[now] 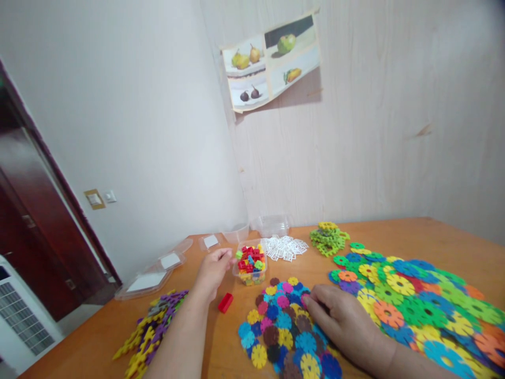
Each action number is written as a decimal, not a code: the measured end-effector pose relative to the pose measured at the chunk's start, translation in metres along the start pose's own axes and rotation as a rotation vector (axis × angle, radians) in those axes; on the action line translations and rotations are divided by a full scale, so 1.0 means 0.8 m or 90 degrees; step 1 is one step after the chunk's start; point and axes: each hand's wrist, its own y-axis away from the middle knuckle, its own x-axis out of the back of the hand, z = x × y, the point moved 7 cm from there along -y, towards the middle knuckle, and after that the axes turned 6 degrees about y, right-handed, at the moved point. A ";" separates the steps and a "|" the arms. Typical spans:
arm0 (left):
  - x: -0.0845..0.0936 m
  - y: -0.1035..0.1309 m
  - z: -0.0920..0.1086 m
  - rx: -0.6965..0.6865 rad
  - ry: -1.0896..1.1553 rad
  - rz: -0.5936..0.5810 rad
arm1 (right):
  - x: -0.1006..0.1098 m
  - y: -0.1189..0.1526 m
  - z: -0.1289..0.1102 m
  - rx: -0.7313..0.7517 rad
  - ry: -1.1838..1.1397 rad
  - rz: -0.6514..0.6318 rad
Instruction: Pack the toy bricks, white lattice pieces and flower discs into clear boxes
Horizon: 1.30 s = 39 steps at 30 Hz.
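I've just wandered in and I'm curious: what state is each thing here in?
Clear box, open, full of coloured blocks
Red block, loose, outside the box
Small discs, loose, overlapping
Large discs, loose, overlapping
White frames, loosely piled
Green pieces, heaped
Yellow and purple pieces, heaped, partly hidden
Lids, lying flat
Poster, hanging tilted
Left hand, curled beside the box, grip unclear
Right hand, curled at the small discs, grip unclear

Pale wall [374, 131] has fruit poster [272, 66], w/ dk red door [51, 263] L.
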 end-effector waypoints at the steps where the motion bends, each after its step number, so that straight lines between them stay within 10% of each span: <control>1: -0.002 -0.001 -0.001 0.003 0.002 -0.008 | 0.000 0.000 0.000 0.001 -0.001 -0.002; 12: -0.023 0.011 0.011 -0.067 -0.104 -0.128 | 0.000 0.001 0.001 -0.002 -0.019 -0.012; 19: 0.055 0.003 0.003 -0.019 0.013 0.128 | 0.001 0.000 0.000 0.007 -0.014 -0.005; 23: 0.087 -0.001 -0.019 0.002 -0.178 0.199 | 0.000 0.000 0.002 0.004 -0.013 -0.011; 31: 0.053 0.003 -0.034 0.029 -0.655 0.058 | 0.000 0.001 0.003 0.002 -0.014 -0.008; 39: 0.040 -0.016 -0.033 -0.083 -0.513 0.081 | 0.000 -0.002 0.001 0.002 -0.019 -0.005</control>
